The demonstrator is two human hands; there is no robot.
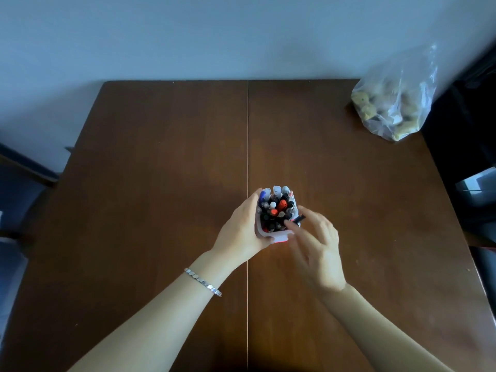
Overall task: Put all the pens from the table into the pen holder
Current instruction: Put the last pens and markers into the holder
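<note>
Standing near the middle of the desk [161, 162], just right of its centre seam: pen holder [264, 233], white, upright, packed with pens [276, 210] — black, red, white and blue caps showing at the rim.

Left hand [239, 232]: wrapped against the holder's left wall, thumb under the near lower edge, fingers up along the side; grip closed on the holder. Silver bracelet [203, 282] on that wrist.

Right hand [318, 251]: just right of the holder, blurred, fingers loosely spread, forefinger tip at the holder's right rim. Dark pen [300, 219] lying tilted across that rim, touching the fingertips; grip on it — cannot tell whether pinched or merely touched.

Far right of the holder, at the desk's back corner: clear plastic bag [394, 100] holding pale greenish lumps, contents not identifiable.

Desk surface around the holder: dark brown wood, no loose pens visible on it.

Behind the desk: plain pale wall [214, 36].
</note>
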